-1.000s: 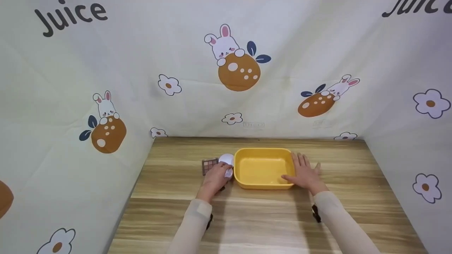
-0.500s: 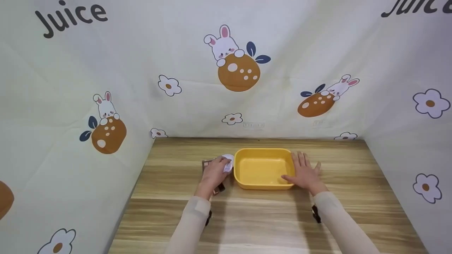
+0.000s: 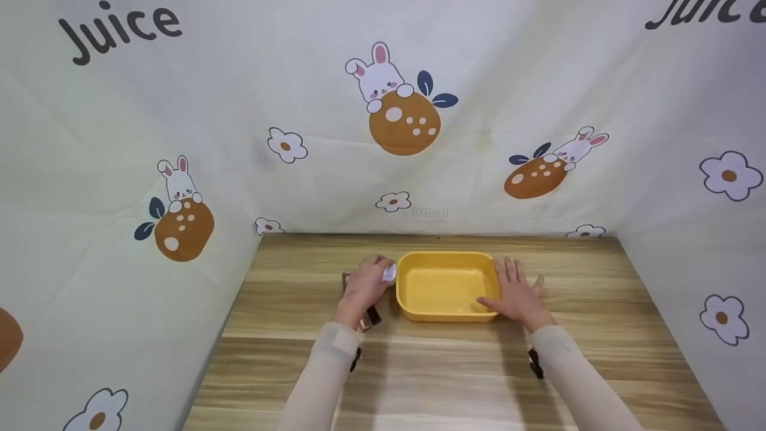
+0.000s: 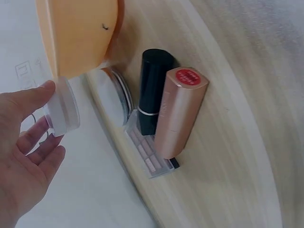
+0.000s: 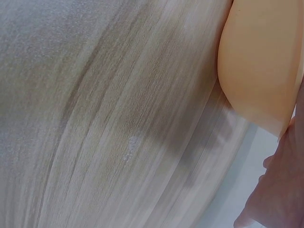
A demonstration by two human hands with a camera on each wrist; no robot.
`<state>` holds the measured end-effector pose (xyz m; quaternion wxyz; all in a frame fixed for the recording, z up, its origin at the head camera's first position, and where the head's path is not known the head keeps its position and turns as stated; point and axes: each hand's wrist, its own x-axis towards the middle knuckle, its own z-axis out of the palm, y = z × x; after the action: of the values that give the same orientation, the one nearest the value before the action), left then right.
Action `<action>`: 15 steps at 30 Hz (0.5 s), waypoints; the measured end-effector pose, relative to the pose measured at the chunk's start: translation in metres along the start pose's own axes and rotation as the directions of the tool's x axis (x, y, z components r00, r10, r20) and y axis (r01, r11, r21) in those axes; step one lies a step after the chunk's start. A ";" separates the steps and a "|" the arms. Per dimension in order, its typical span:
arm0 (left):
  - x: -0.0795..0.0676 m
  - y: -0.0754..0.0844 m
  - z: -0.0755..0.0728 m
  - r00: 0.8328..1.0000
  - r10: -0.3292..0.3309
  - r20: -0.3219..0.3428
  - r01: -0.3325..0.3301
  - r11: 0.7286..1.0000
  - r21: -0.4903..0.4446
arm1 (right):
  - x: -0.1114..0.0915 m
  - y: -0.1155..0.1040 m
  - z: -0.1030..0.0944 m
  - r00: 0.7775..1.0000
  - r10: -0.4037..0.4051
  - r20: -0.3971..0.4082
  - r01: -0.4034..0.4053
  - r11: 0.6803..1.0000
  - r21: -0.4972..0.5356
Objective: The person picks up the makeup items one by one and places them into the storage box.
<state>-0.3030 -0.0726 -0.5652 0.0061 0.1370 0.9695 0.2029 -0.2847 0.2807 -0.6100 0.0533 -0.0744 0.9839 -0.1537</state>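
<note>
My left hand [image 3: 366,282] pinches a round white cosmetic case [image 4: 61,107] with a clear edge between thumb and fingers, close to the left wall of the yellow basin [image 3: 447,256]. Below it in the left wrist view, another round case [image 4: 111,97] lies on the table. Beside that are a dark lipstick tube [image 4: 154,90], a rose-gold lipstick tube [image 4: 180,116] and an eyeshadow palette [image 4: 148,159], which the tubes partly cover. My right hand [image 3: 518,298] rests on the basin's right rim with fingers spread, thumb over the inside.
The wood-grain table [image 3: 443,371] carries all of this. A pale printed cloth [image 3: 335,179] hangs behind it and along both sides. The basin shows nothing inside apart from the thumb.
My left hand has picked up the white case and tilted it beside the basin. More of the lipstick tubes shows below the hand. My right hand and the basin have stayed put.
</note>
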 end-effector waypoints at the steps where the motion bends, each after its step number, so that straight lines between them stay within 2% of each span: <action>1: 0.001 0.001 -0.002 1.000 -0.001 0.003 0.001 1.000 -0.004 | 0.000 0.000 0.000 1.000 0.001 0.002 -0.001 1.000 0.001; 15: 0.010 0.017 -0.008 1.000 0.024 0.008 -0.024 0.999 0.036 | -0.002 0.000 0.001 1.000 0.002 -0.003 -0.002 1.000 0.031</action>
<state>-0.3091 -0.0578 -0.5506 0.0047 0.1493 0.9713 0.1851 -0.2830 0.2807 -0.6104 0.0533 -0.0723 0.9815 -0.1690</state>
